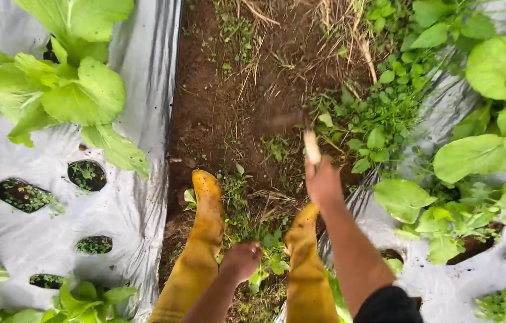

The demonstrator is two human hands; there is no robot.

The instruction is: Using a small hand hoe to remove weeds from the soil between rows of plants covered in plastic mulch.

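My right hand (323,181) is raised over the soil path, closed round the pale wooden handle of a small hoe (311,145). Its dark blade is blurred above the dirt near the weeds (378,119). My left hand (242,260) hangs low between my two yellow rubber boots (208,221), fingers curled, down among small green weeds; whether it grips any I cannot tell. The boots stand on the brown soil furrow (229,107).
Silver plastic mulch (133,203) covers the beds on both sides, with round planting holes (86,174). Large leafy green plants (67,90) grow at the left, and leafy plants (480,155) also at the right. Dry straw lies at the top of the furrow.
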